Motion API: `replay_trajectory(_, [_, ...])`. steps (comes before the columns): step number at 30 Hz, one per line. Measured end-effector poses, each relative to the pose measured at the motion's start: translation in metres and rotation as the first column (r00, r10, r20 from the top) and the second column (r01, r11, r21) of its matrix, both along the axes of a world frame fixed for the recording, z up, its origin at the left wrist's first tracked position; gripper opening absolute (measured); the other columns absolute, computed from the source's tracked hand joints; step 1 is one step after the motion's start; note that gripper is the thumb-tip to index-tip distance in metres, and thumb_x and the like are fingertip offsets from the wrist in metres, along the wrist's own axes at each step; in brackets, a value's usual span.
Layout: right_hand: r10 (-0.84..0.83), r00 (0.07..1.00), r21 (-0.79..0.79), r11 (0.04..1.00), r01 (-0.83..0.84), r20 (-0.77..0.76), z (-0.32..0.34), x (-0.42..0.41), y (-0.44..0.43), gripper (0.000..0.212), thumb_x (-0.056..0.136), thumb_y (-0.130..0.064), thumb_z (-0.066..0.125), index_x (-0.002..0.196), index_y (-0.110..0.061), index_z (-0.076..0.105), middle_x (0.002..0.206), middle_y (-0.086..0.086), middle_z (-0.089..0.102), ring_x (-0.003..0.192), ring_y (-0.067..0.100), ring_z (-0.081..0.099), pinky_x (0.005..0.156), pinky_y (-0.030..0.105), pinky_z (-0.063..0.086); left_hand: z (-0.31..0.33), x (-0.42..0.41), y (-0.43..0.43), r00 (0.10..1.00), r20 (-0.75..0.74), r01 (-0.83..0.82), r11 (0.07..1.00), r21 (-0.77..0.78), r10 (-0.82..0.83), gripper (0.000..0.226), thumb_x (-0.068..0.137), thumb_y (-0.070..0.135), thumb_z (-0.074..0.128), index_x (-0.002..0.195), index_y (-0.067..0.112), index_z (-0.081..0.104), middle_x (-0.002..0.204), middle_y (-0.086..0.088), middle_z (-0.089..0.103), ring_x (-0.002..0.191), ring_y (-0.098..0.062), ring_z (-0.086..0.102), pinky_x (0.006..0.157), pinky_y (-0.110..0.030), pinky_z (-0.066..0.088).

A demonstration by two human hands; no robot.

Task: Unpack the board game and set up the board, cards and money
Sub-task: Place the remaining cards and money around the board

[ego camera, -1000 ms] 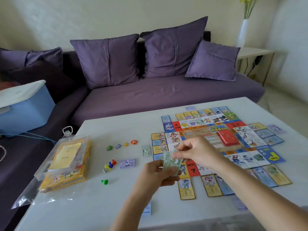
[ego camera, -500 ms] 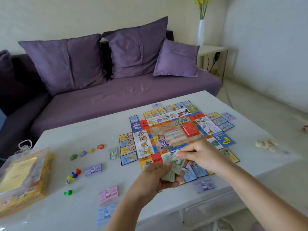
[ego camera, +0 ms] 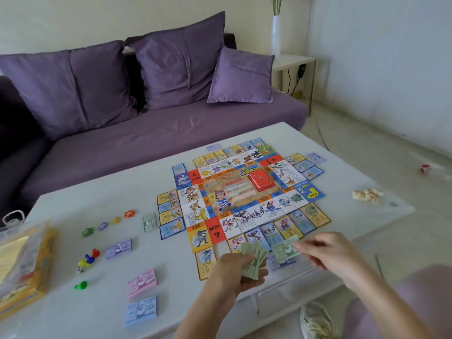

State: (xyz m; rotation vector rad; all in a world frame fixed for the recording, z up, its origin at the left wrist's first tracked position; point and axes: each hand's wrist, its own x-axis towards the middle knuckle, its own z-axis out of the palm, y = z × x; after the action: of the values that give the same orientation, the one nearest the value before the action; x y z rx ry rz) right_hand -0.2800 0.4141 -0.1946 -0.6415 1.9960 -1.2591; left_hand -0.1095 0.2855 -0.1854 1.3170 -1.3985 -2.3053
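view: head-worn | faces: forward, down | range: close over table | centre: board | behind: sofa

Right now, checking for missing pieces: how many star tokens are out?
4, in a row left of the board: green, blue, yellow, orange. The bag may hide others.

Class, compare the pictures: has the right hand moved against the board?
Yes. The right hand, pinching one green note, has moved rightward along the near edge of the board, away from the stack in the left hand.
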Motion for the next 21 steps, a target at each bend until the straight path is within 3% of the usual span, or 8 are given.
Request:
replay_trajectory(5, [0.032, 0.987, 0.085, 0.996, -0.019, -0.157, -0.012, 0.009, -0.005, 0.037, 0.079, -0.034, 0.075, 0.055, -0.012, 0.058, 0.041, -0.006, 0.05, 0.04, 0.003, 0.044, 0.048, 0.016, 0.035, -0.002, -0.005, 0.006, 0.998, 0.021, -0.06, 0.997, 0.052, 0.059, 0.019, 0.095, 0.007, 0.05, 0.104, -0.007, 0.061, 0.089, -0.017, 0.073, 0.084, -0.03, 0.07, 0.07, -0.034, 0.057])
replay_trajectory(10, [0.042, 0.961, 0.128, 0.992, -0.006, -0.274, -0.017, 0.01, -0.005, 0.038, 0.076, -0.041, 0.076, 0.057, -0.013, 0.059, 0.044, -0.007, 0.051, 0.045, 0.005, 0.046, 0.048, 0.016, 0.033, -0.001, -0.005, 0.007, 0.998, 0.03, -0.061, 0.997, 0.051, 0.059, 0.02, 0.095, 0.007, 0.05, 0.106, -0.007, 0.06, 0.09, -0.017, 0.073, 0.086, -0.03, 0.07, 0.071, -0.034, 0.058])
replay_trajectory(13, [0.083, 0.906, 0.153, 0.988, -0.02, -0.416, -0.012, 0.01, -0.003, 0.028, 0.072, -0.041, 0.08, 0.076, -0.019, 0.062, 0.068, -0.009, 0.059, 0.062, 0.003, 0.054, 0.052, 0.012, 0.037, -0.001, -0.004, 0.007, 0.998, 0.026, -0.053, 0.998, 0.044, 0.052, 0.021, 0.096, 0.008, 0.049, 0.106, -0.007, 0.061, 0.089, -0.017, 0.074, 0.086, -0.03, 0.07, 0.073, -0.035, 0.058])
replay_trajectory(16, [0.287, 0.804, 0.228, 0.954, -0.193, -0.52, -0.006, 0.009, -0.003, 0.033, 0.071, -0.036, 0.081, 0.094, -0.031, 0.058, 0.092, -0.018, 0.051, 0.076, -0.001, 0.053, 0.061, 0.01, 0.038, -0.001, -0.004, 0.007, 0.998, 0.027, -0.056, 0.997, 0.047, 0.055, 0.02, 0.095, 0.007, 0.05, 0.105, -0.008, 0.06, 0.088, -0.018, 0.073, 0.084, -0.03, 0.071, 0.071, -0.035, 0.059])
replay_trajectory(18, [0.418, 0.717, 0.289, 0.908, -0.304, -0.559, -0.006, 0.009, -0.005, 0.036, 0.075, -0.035, 0.078, 0.106, -0.036, 0.06, 0.098, -0.027, 0.041, 0.083, -0.007, 0.049, 0.069, 0.007, 0.036, -0.001, -0.006, 0.008, 0.998, 0.032, -0.064, 0.996, 0.058, 0.062, 0.02, 0.095, 0.007, 0.05, 0.104, -0.008, 0.06, 0.087, -0.018, 0.073, 0.081, -0.029, 0.071, 0.067, -0.033, 0.058])
replay_trajectory(21, [0.463, 0.643, 0.31, 0.886, -0.345, -0.61, -0.013, 0.008, -0.005, 0.038, 0.081, -0.031, 0.073, 0.117, -0.032, 0.064, 0.104, -0.027, 0.039, 0.096, -0.004, 0.051, 0.083, 0.006, 0.034, 0.0, -0.007, 0.01, 0.998, 0.031, -0.059, 0.996, 0.065, 0.057, 0.02, 0.096, 0.007, 0.049, 0.102, -0.008, 0.062, 0.088, -0.019, 0.073, 0.08, -0.029, 0.07, 0.065, -0.033, 0.057])
